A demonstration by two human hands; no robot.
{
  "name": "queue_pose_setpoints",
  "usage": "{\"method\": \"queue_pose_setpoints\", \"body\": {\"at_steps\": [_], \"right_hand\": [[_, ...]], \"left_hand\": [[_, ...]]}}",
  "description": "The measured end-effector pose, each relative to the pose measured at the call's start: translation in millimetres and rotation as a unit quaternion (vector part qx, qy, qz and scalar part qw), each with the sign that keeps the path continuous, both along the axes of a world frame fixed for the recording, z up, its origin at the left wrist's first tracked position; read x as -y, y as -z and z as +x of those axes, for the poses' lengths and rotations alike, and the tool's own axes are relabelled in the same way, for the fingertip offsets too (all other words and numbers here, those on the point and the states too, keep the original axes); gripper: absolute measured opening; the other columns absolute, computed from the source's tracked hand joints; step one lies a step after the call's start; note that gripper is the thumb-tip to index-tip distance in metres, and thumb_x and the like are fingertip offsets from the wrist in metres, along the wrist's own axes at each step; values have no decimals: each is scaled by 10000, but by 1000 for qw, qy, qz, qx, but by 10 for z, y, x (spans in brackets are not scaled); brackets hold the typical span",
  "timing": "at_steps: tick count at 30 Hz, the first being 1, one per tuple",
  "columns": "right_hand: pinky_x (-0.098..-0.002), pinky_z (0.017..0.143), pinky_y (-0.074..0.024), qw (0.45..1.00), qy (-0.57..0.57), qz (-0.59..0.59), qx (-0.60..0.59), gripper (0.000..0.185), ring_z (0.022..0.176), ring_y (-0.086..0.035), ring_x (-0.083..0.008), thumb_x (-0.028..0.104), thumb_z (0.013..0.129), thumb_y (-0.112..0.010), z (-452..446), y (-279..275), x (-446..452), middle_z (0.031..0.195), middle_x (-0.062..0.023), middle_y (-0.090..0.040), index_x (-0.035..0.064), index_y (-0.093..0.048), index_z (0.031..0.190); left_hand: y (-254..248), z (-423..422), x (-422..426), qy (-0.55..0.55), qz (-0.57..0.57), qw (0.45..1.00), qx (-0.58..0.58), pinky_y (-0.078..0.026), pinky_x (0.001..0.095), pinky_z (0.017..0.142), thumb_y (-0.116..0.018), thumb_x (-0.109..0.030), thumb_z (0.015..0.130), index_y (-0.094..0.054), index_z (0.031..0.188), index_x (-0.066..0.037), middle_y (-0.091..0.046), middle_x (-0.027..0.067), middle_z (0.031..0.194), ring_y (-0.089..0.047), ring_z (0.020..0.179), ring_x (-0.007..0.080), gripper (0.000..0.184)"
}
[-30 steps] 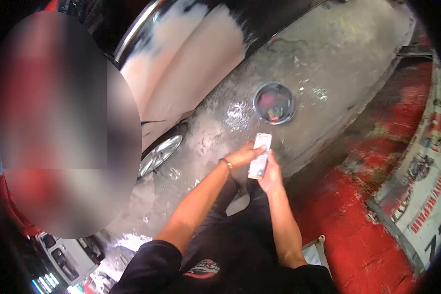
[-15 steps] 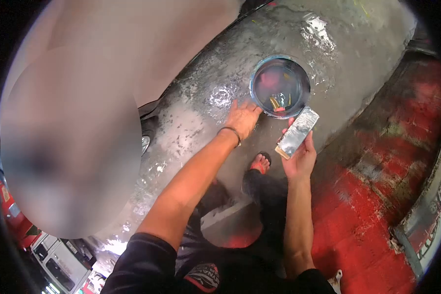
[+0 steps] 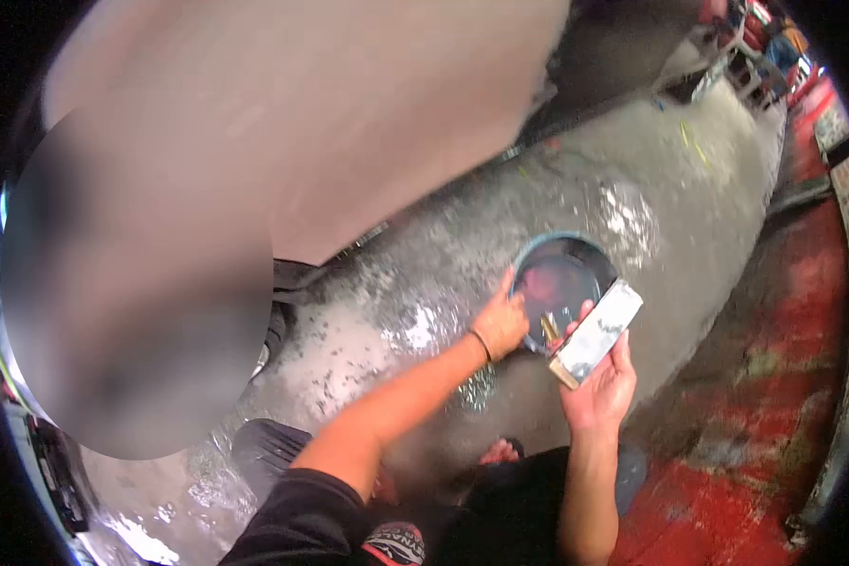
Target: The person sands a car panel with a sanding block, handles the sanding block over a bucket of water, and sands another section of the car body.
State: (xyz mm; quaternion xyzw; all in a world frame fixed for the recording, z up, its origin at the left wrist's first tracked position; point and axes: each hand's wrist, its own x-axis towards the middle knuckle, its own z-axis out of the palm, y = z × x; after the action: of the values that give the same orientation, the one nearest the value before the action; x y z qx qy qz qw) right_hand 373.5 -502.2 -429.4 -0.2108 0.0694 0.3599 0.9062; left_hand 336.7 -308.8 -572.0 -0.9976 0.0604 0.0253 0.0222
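My left hand (image 3: 502, 323) is at the left rim of a round bucket (image 3: 583, 238), its fingers closed over the edge. The bucket stands on the wet floor and holds dark water, with a pinkish patch and some small yellowish pieces showing inside. My right hand (image 3: 602, 387) grips a flat rectangular block (image 3: 598, 330) with a pale, shiny top and a tan edge. The block is tilted and overlaps the bucket's lower right rim from this view.
A car body panel (image 3: 377, 104) in dull pinkish beige spans the upper left. Wet grey concrete (image 3: 670, 217) surrounds the bucket. A worn red floor strip (image 3: 726, 443) runs along the right. A blurred patch covers the left side.
The view has shifted, and the bucket appears lower and nearer. My left hand has left the block and come onto the bucket's rim. My right hand has kept the block.
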Motion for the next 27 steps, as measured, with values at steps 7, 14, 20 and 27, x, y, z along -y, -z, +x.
{"method": "queue_pose_setpoints", "body": {"at_steps": [7, 14, 20, 27], "right_hand": [[-575, 968, -640, 999, -21, -24, 32, 528, 1172, -764, -353, 433, 1251, -379, -66, -217, -200, 1584, -133, -683, 155, -515, 1678], [-556, 966, -650, 1000, 16, -27, -2, 505, 1137, -780, -371, 426, 1247, -408, -114, -175, -27, 1571, -128, -701, 165, -561, 1651], [-562, 968, -656, 1000, 2, -6, 11, 507, 1137, -784, -372, 433, 1247, -409, -238, -182, 30, 1569, -121, -700, 177, -543, 1663], [-551, 956, -653, 996, 24, -74, 38, 513, 1184, -755, -321, 419, 1248, -418, -505, -292, 239, 1607, -129, -666, 163, -507, 1683]], "left_hand": [[69, -489, 420, -29, -143, 989, -31, -529, 556, 1172, -782, -447, 958, -857, 1080, -85, -832, 160, 1123, -782, 1122, 379, 390], [-404, -1321, 730, -35, -214, 963, -158, -645, 535, 818, -830, -583, 949, -815, 1164, -31, -819, 207, 1012, -815, 962, 421, 592], [384, -1670, 595, -205, -476, 778, -356, -605, 551, 835, -545, -627, 1132, -817, 895, -33, -775, 216, 808, -804, 910, 415, 695], [1007, -1666, 638, -176, -430, 800, -380, -592, 553, 883, -561, -554, 1137, -805, 1015, -57, -771, 193, 938, -781, 967, 388, 567]]}}
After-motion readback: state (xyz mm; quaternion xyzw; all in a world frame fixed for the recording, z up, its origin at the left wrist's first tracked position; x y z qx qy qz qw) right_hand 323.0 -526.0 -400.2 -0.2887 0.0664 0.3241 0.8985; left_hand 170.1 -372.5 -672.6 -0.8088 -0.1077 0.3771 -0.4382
